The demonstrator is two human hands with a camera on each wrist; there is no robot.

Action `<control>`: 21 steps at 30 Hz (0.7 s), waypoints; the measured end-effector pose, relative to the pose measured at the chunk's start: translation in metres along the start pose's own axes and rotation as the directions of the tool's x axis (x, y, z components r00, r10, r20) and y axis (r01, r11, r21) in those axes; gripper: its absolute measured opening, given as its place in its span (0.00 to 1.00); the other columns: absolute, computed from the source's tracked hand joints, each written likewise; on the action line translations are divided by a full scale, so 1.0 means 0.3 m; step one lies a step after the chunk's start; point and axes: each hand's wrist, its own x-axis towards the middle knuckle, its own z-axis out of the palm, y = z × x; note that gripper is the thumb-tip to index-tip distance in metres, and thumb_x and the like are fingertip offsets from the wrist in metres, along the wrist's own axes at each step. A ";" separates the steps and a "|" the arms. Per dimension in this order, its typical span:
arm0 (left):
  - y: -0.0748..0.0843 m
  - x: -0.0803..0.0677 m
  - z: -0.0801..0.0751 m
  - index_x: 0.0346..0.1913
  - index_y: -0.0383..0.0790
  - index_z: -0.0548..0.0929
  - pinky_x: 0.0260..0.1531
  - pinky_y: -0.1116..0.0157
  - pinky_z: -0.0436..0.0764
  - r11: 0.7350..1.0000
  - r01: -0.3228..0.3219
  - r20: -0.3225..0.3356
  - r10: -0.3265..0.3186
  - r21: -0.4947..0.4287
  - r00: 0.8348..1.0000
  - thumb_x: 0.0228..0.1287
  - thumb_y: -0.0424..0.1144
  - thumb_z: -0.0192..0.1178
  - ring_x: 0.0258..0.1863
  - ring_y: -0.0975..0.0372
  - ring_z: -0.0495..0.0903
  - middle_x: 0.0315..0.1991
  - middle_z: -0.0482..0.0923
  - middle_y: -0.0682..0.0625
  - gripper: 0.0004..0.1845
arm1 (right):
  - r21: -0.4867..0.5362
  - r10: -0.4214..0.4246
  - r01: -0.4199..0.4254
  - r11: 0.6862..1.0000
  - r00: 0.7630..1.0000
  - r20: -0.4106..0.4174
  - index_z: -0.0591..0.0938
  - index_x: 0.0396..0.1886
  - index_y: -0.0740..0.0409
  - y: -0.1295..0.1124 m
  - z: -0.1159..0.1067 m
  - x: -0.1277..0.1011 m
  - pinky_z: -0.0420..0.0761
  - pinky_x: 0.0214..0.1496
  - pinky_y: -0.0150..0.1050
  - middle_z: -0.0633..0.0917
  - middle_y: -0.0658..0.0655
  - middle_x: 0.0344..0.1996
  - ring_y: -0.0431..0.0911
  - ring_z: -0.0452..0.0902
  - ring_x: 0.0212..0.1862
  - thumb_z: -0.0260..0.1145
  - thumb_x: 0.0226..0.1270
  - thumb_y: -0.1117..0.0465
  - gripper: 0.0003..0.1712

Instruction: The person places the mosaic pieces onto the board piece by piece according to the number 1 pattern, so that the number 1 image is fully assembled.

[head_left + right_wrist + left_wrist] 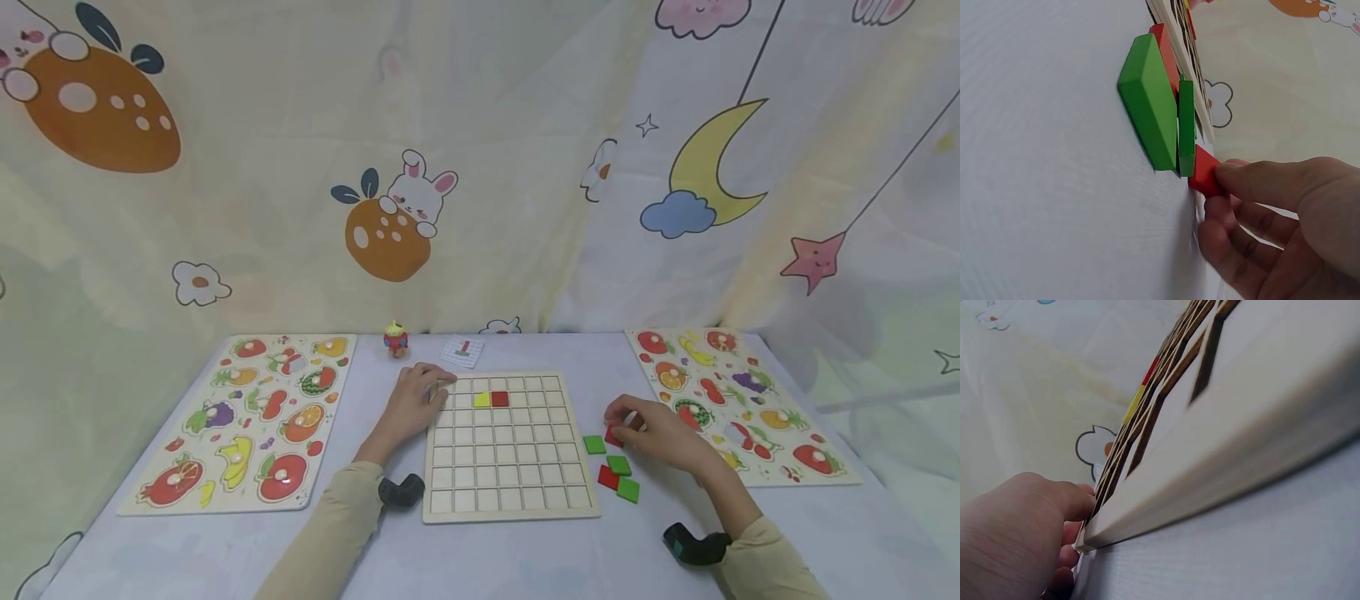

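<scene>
1. The right hand (660,433) rests on the table (525,558), its thumb and fingers (1254,181) curled and pinched on a small red tile (1205,175) that sits on the table surface
2. Just beside that hand, on its inner side toward the person's body, lies a small cluster of loose tiles: a green tile (595,445) nearest the board, another green tile (618,465), a red one (607,477) and a third green one (628,490) closest to the person
3. The left hand (412,404) lies flat with relaxed fingers on the far left corner of the grid board (510,492); the fingertips touch its edge and nothing is gripped
4. The grid board lies between the two hands, which are well apart
5. On the board, just to the right of the left hand's fingertips, a yellow piece (482,400) and a red square (500,399) sit side by side in the second row of cells
6. Beyond the left hand stand a small toy figure (395,339) and a card (462,351)
7. A fruit puzzle board (255,417) lies outside the left hand, and a second fruit puzzle (738,400) lies outside the right hand
</scene>
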 end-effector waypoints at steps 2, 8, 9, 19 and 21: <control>0.000 -0.001 0.000 0.47 0.51 0.83 0.51 0.55 0.69 1.000 -0.001 -0.001 0.001 0.002 1.000 0.62 0.38 0.58 0.50 0.54 0.69 0.52 0.76 0.50 0.11 | 0.011 -0.002 0.002 1.000 1.000 -0.007 0.80 0.43 0.52 0.005 -0.001 0.004 0.76 0.30 0.31 0.81 0.50 0.35 0.42 0.74 0.33 0.63 0.64 0.60 0.08; -0.003 -0.003 0.004 0.46 0.52 0.83 0.48 0.55 0.69 1.000 -0.018 -0.020 0.019 0.009 1.000 0.62 0.37 0.59 0.48 0.55 0.69 0.51 0.76 0.50 0.11 | 0.045 -0.009 0.010 0.999 0.999 -0.031 0.80 0.43 0.53 0.013 -0.004 0.016 0.77 0.30 0.32 0.82 0.51 0.35 0.44 0.74 0.33 0.62 0.65 0.60 0.08; -0.003 -0.003 0.004 0.46 0.52 0.83 0.48 0.55 0.69 1.000 -0.021 -0.022 0.021 0.009 1.000 0.62 0.38 0.59 0.48 0.55 0.69 0.51 0.77 0.50 0.11 | 0.051 0.001 0.000 0.999 0.999 -0.037 0.80 0.43 0.52 0.014 -0.004 0.017 0.77 0.29 0.33 0.83 0.51 0.35 0.44 0.74 0.33 0.62 0.65 0.59 0.08; -0.010 0.000 0.007 0.47 0.52 0.83 0.50 0.55 0.69 1.000 0.001 0.001 -0.001 0.007 1.000 0.63 0.39 0.58 0.50 0.55 0.68 0.53 0.76 0.50 0.11 | 0.058 0.006 -0.002 0.998 0.997 -0.071 0.81 0.43 0.51 0.016 -0.001 0.028 0.76 0.31 0.33 0.84 0.49 0.35 0.45 0.74 0.36 0.63 0.65 0.56 0.09; -0.010 0.001 0.008 0.47 0.52 0.83 0.50 0.55 0.69 1.000 -0.003 -0.002 0.003 0.009 1.000 0.63 0.39 0.58 0.50 0.55 0.68 0.53 0.76 0.50 0.11 | 0.064 0.009 -0.004 0.998 0.997 -0.072 0.80 0.43 0.51 0.013 -0.001 0.030 0.76 0.32 0.33 0.84 0.49 0.36 0.45 0.74 0.38 0.64 0.64 0.54 0.10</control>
